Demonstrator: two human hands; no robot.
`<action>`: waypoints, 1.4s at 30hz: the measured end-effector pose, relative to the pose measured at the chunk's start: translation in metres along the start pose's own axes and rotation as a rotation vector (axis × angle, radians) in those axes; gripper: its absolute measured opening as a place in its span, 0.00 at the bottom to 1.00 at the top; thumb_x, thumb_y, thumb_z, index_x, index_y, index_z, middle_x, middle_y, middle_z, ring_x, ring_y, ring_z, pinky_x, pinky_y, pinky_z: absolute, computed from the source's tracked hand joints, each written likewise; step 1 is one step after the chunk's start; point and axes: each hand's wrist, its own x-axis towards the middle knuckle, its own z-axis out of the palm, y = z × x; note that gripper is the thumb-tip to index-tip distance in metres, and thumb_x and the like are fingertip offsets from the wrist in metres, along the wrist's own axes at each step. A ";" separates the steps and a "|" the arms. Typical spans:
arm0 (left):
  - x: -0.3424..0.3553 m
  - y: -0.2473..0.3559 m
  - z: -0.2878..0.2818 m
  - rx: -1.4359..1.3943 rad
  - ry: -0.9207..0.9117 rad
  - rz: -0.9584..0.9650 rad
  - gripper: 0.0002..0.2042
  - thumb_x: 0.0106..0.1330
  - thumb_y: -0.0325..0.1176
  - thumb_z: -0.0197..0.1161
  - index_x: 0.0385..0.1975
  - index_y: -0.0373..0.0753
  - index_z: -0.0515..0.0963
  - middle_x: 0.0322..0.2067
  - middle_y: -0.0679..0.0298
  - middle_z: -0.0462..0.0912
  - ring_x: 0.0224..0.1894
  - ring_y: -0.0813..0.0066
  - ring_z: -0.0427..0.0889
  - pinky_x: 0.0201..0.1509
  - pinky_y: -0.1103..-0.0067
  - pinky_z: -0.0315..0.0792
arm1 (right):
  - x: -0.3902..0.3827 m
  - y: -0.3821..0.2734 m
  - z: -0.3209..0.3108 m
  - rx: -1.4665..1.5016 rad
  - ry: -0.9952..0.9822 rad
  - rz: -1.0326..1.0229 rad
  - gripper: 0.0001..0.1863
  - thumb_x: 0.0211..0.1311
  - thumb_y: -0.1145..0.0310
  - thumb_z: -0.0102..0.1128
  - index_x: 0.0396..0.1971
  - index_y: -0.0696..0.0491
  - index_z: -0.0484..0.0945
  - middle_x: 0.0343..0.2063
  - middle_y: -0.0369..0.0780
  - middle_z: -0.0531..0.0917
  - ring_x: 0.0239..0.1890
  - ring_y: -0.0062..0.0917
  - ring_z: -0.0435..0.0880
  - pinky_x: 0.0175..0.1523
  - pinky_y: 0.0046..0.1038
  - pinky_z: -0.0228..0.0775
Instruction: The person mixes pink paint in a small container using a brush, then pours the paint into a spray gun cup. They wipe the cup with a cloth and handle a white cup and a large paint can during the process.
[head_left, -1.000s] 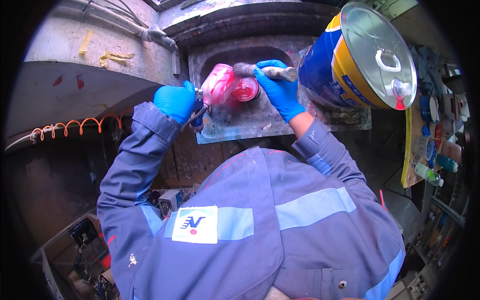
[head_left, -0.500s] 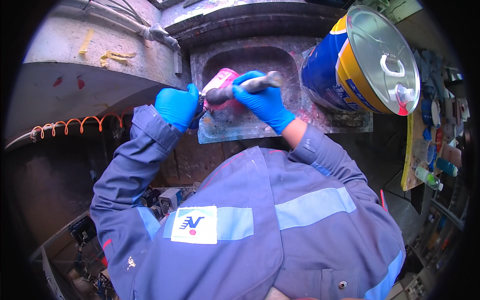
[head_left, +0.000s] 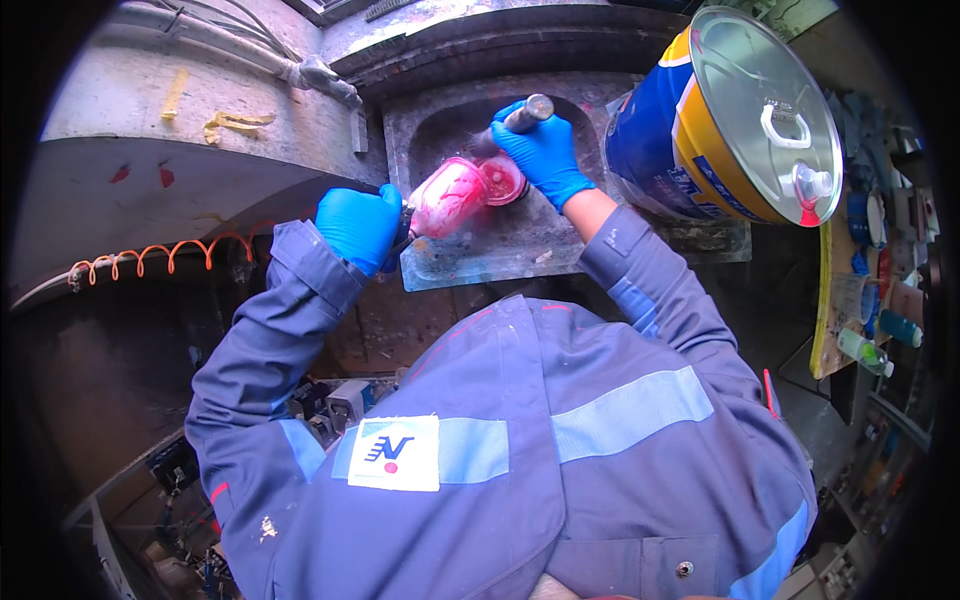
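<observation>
My left hand (head_left: 352,225), in a blue glove, is closed on a dark spray gun (head_left: 405,225) whose red-smeared cup (head_left: 442,198) lies tilted toward the right. Just beside that cup, a small round container (head_left: 501,178) with red paint or liquid in it sits in a stained, shallow metal basin (head_left: 445,262). My blue-gloved right hand (head_left: 540,155) grips a paintbrush (head_left: 529,112), its worn handle end up and its dark bristles down above the small container, partly hidden by my fingers.
A large blue-and-yellow metal drum (head_left: 660,140) stands right of the basin. A concrete ledge (head_left: 230,140) with tape scraps and pipes is at upper left, an orange coiled hose (head_left: 175,258) below it. A yellow-edged bench (head_left: 830,340) at right holds bottles and cans.
The brush, which lay across the cup half a second ago, has moved up and right with my right hand and turned more upright, uncovering the cup and small container.
</observation>
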 end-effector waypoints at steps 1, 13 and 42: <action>0.000 0.000 -0.001 -0.005 -0.001 -0.012 0.18 0.54 0.38 0.65 0.37 0.30 0.73 0.18 0.55 0.81 0.20 0.58 0.83 0.21 0.66 0.73 | 0.000 0.001 0.002 0.112 -0.028 0.017 0.05 0.56 0.71 0.66 0.32 0.54 0.83 0.31 0.35 0.85 0.35 0.19 0.84 0.43 0.24 0.77; -0.001 -0.008 0.008 0.002 0.077 -0.027 0.17 0.56 0.37 0.64 0.38 0.31 0.74 0.19 0.55 0.81 0.21 0.58 0.84 0.21 0.66 0.74 | -0.029 0.002 -0.013 0.305 -0.217 0.072 0.05 0.58 0.71 0.65 0.33 0.54 0.81 0.29 0.34 0.83 0.32 0.17 0.82 0.40 0.22 0.77; -0.010 -0.024 0.023 0.013 -0.023 -0.107 0.25 0.61 0.40 0.59 0.59 0.42 0.70 0.23 0.56 0.83 0.23 0.58 0.83 0.23 0.64 0.73 | -0.053 0.032 -0.031 0.198 -0.076 0.173 0.07 0.59 0.71 0.66 0.37 0.55 0.81 0.34 0.37 0.83 0.34 0.18 0.82 0.42 0.23 0.77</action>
